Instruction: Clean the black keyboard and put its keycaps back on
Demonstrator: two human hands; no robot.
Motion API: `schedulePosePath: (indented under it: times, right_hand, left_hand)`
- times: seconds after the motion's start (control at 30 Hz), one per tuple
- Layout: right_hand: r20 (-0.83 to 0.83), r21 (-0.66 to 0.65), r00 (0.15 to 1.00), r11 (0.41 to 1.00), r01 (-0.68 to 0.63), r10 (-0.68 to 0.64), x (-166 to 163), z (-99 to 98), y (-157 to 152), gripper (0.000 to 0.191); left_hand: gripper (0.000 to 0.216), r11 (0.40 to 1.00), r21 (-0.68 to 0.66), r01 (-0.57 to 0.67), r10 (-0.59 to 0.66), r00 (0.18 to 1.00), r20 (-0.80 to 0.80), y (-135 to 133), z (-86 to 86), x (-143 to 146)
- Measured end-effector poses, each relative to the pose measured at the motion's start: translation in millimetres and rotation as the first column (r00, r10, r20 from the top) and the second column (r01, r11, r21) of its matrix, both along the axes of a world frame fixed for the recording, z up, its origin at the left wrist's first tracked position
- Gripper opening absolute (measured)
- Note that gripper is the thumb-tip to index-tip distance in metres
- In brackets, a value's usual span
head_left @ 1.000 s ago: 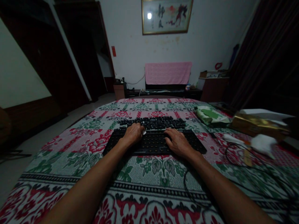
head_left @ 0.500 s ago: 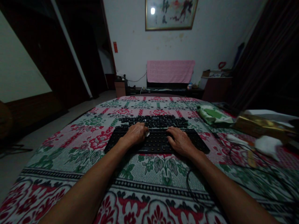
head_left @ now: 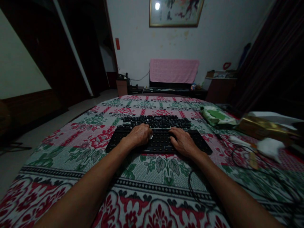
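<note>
A black keyboard base (head_left: 158, 147) with its keycaps off lies flat on the flowered cloth, rows of small studs showing. My left hand (head_left: 140, 134) is closed over its left-centre part, with a small white wad (head_left: 151, 136), seemingly tissue, poking out by the fingertips. My right hand (head_left: 182, 141) lies on the right part of the base, fingers stretched toward its far edge and thumb apart. Just behind the base spreads a band of loose black keycaps (head_left: 163, 121).
Patterned tablecloth (head_left: 163, 186) covers the table. On the right are a green-and-white wipes pack (head_left: 217, 116), a gold box (head_left: 263, 126), a crumpled white tissue (head_left: 270, 148) and a black cable (head_left: 234, 155). Beyond the table, a pink cloth (head_left: 174, 71) hangs by the wall.
My left hand has shifted very slightly to the right over the keyboard base, still with the white wad. My right hand stays in place. The camera view has tilted a little.
</note>
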State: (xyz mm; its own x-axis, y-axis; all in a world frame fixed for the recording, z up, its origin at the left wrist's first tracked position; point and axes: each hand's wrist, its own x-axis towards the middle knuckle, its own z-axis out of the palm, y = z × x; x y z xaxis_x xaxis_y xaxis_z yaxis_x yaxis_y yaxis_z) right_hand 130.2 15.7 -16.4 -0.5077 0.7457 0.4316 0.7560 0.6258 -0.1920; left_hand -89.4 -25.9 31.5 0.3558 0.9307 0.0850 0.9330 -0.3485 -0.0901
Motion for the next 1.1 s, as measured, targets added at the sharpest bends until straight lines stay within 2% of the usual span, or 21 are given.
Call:
schedulePosePath:
  times: [0.17,0.43,0.83,1.1]
  right_hand:
    - [-0.004,0.001,1.0,1.0,-0.007,0.007,0,-0.2,1,0.032]
    - [0.008,0.001,1.0,1.0,0.0,0.0,0,-0.3,1,0.032]
    - [-0.002,0.019,1.0,1.0,-0.001,0.001,0,-0.5,0,0.031]
    - [0.002,0.003,1.0,1.0,-0.01,0.01,0,0.6,1,0.03]
  left_hand:
    - [0.028,1.0,0.002,-0.003,0.003,0.999,0.042,-1,-0.4,5]
    - [0.027,0.997,-0.009,0.077,-0.076,0.996,0.048,2,-3.2,0]
    - [0.027,0.996,0.087,0.037,-0.04,0.999,0.035,-10,-11.9,4]
    - [0.027,0.99,0.136,-0.034,0.019,0.993,0.115,-16,-24.1,5]
